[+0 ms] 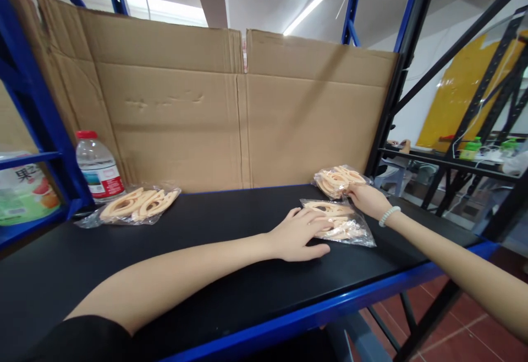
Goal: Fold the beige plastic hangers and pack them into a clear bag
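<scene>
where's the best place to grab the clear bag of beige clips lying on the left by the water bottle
Probably by its near long edge, coming from the front. The bag lies flat on the black shelf top, with the water bottle and cardboard wall close behind, so the rear is crowded. Loose film sticks out at its left end, giving a pinch point. Both hands, left hand and right hand, rest on other bags.

Left hand (pixel 297 235) and right hand (pixel 368 199) touch separate bags.
</scene>
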`<state>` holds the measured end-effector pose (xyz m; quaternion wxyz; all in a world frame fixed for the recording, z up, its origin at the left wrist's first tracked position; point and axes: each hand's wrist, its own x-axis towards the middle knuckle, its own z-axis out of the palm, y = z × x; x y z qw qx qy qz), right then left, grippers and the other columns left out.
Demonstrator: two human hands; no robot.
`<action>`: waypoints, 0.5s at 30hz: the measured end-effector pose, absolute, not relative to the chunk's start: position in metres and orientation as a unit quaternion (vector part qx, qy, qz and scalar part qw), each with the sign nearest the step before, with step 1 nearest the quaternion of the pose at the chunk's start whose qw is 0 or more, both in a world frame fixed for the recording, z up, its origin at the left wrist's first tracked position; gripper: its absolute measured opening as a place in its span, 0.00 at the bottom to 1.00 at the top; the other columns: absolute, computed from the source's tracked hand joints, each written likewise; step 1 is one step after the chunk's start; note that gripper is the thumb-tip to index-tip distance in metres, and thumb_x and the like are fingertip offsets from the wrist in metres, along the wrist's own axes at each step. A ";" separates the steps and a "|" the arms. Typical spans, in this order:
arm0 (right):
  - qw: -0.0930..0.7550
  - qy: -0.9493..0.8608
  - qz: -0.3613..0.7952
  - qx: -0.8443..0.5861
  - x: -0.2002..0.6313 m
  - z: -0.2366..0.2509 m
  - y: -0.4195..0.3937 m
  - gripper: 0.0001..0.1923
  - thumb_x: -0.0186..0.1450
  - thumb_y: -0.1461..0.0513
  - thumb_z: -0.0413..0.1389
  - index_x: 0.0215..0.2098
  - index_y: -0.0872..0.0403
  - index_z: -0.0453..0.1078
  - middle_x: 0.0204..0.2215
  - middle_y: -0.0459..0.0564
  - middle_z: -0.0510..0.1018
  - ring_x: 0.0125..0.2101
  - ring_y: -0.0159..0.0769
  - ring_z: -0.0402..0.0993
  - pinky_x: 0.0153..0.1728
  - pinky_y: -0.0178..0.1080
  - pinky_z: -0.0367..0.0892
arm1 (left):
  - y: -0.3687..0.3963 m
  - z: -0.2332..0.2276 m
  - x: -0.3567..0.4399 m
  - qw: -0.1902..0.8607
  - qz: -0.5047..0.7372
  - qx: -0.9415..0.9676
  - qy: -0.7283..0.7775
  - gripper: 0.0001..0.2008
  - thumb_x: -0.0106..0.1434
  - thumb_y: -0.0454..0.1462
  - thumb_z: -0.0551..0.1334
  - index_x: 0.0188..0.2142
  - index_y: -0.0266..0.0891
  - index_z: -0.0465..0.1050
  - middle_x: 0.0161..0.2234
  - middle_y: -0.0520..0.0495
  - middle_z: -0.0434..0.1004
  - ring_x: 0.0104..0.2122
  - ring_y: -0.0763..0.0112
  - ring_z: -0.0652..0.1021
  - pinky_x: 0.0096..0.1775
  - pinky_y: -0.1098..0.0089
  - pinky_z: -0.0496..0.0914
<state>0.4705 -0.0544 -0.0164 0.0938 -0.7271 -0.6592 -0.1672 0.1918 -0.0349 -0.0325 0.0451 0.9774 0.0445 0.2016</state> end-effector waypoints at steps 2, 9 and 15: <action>0.114 -0.646 -0.176 -0.734 0.473 -0.012 -0.067 0.13 0.67 0.67 0.43 0.37 0.60 0.70 0.37 0.60 0.77 0.40 0.43 0.74 0.37 0.38 0.63 | -0.021 -0.037 0.193 0.067 0.221 0.972 0.050 0.20 0.64 0.42 0.54 0.56 0.44 0.60 0.57 0.44 0.65 0.57 0.58 0.64 0.57 0.54 0.56; 0.151 -0.614 -0.261 -0.730 0.399 -0.011 -0.139 0.19 0.69 0.53 0.41 0.36 0.54 0.68 0.32 0.56 0.75 0.35 0.45 0.72 0.32 0.40 0.62 | 0.048 -0.052 0.220 0.081 0.220 0.970 0.065 0.30 0.51 0.24 0.51 0.55 0.35 0.58 0.59 0.37 0.60 0.60 0.61 0.60 0.59 0.58 0.57; 0.144 -0.708 -0.229 -0.653 0.347 -0.037 -0.143 0.18 0.66 0.51 0.49 0.45 0.53 0.68 0.41 0.59 0.73 0.40 0.47 0.69 0.39 0.43 0.61 | 0.056 -0.048 0.260 0.106 0.186 0.975 0.060 0.27 0.55 0.28 0.53 0.55 0.37 0.59 0.54 0.40 0.66 0.54 0.60 0.68 0.53 0.60 0.65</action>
